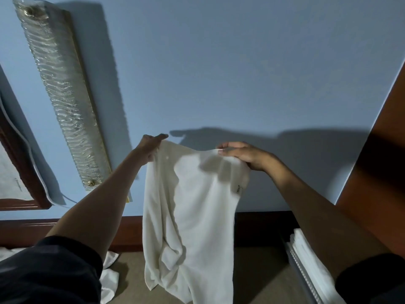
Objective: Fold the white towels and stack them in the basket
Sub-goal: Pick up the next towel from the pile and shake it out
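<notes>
The white towel (192, 205) is held up in front of the blue wall (241, 73), hung by its top edge between 2 hands. The upper left corner is gripped by the left hand (151, 148), with cloth bunched under curled fingers. The upper right part of the edge is pinched by the right hand (243, 155) between thumb and fingers, the thumb tip lying on the near face of the cloth. The 2 hands are kept near each other, so the edge between them sags and is not drawn taut.

The long axis of the towel runs straight down from the fingers. The lower part is creased and gathered towards the left side, and whether it touches the carpet (258, 270) cannot be told.

The coming fold is judged to turn on this hang: the cloth lies below both hands, about evenly between them. The basket (300, 270), with folded towels (306, 249) in it, is set low at the right, nearer the right hand. Loose towels (109, 275) are seen on the floor at the lower left, under the left arm.

1 small tag (238, 189) is sewn at the towel's right edge, just below the right hand; its dark marks cannot be read. No brand is legible anywhere.
</notes>
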